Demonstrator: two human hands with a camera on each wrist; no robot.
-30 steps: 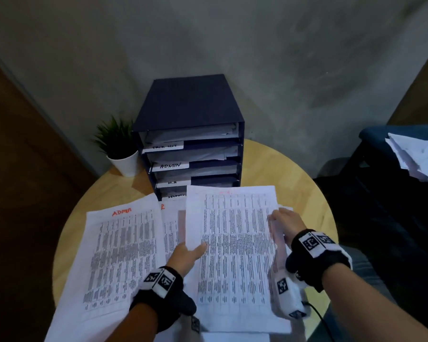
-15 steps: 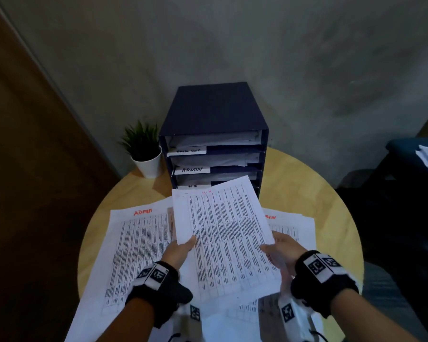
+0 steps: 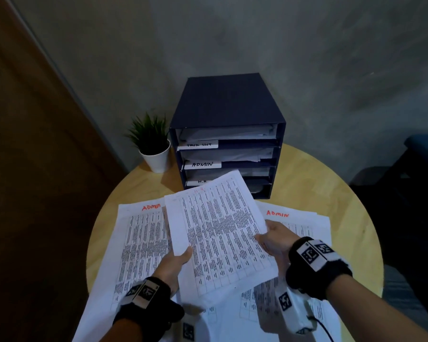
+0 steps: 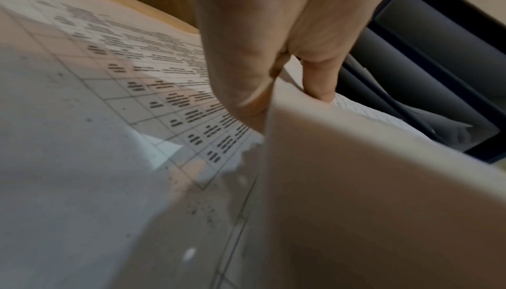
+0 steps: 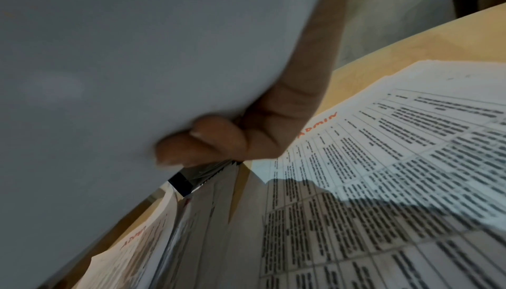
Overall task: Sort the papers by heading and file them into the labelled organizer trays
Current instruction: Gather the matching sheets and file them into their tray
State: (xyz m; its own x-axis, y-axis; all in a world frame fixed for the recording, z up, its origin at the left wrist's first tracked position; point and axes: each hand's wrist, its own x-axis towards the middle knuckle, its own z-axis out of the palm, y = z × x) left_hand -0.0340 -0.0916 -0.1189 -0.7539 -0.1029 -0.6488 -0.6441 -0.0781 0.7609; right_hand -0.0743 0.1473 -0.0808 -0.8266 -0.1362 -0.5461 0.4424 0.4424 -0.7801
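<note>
While left hand (image 3: 174, 264), right hand (image 3: 273, 239) pinch sheet (image 3: 218, 233) edges, above table (image 3: 326, 188)

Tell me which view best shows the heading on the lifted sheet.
Head view: the lifted sheet faces it, a faint red heading at its top edge. Left wrist sees only its edge; right wrist only its blank underside.

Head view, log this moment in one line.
left hand and right hand hold H.R sheet | above ADMIN papers | facing organizer

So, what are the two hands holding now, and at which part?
One white printed sheet with a faint red heading, lifted above the table papers. The left hand pinches its lower left edge; the right hand holds its right edge.
</note>
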